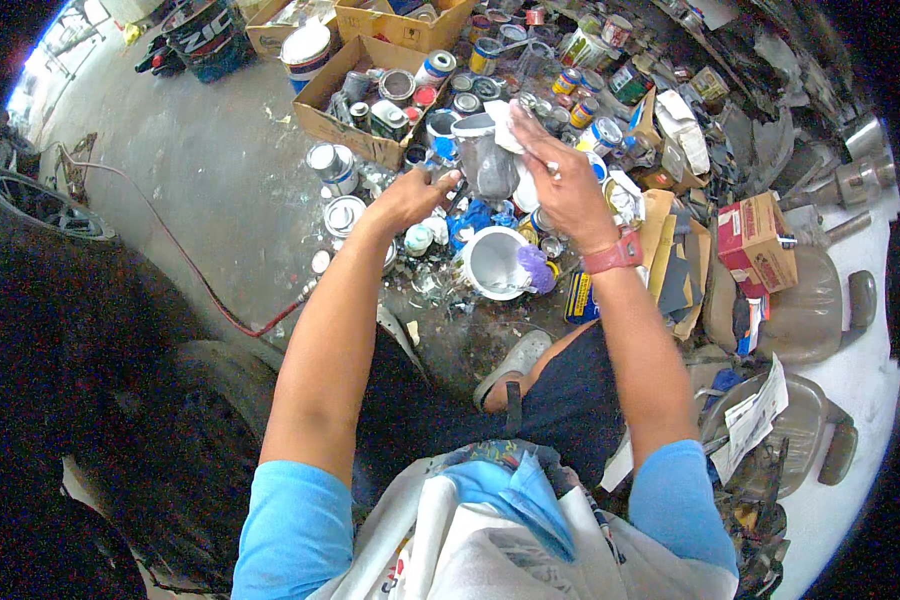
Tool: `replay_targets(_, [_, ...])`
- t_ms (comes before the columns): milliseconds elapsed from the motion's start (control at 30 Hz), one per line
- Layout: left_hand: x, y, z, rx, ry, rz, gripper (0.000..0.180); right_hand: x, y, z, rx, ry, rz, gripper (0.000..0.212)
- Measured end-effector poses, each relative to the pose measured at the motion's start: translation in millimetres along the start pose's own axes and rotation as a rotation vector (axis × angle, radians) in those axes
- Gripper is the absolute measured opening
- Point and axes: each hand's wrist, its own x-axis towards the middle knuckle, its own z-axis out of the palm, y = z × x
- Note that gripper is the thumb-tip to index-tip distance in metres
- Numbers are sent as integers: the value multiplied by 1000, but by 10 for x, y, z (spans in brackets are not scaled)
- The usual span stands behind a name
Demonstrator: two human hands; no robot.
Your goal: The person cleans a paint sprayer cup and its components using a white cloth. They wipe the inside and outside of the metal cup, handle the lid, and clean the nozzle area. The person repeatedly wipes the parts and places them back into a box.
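A grey, stained plastic cup (486,160) is tilted in front of me above the clutter. My left hand (412,200) is closed at the cup's lower left side, thumb against it; the exact grip is partly hidden. With my right hand (564,185) I press a crumpled white wipe (505,127) to the cup's rim, fingers stretched over it. Just below stands a white bucket (492,262) with a purple scrunched cloth (537,270) at its right edge. Blue crumpled cloth (475,222) lies between cup and bucket.
Paint cans (335,170) and tins crowd the floor ahead, with a cardboard box (345,125) of cans behind. A red hose (185,262) crosses the floor at left beside a dark wheel (50,207). On the right are a red box (755,245) and grey chairs (808,315).
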Motion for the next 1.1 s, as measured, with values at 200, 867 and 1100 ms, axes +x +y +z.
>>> replay_targets(200, [-10, 0, 26, 194, -79, 119, 84, 230, -72, -419, -243, -281, -192, 28])
replay_targets(867, [-336, 432, 7, 452, 114, 71, 68, 186, -128, 227, -194, -112, 92, 20])
replay_targets(1100, [-315, 370, -23, 360, 158, 216, 73, -35, -218, -359, -171, -287, -51, 24])
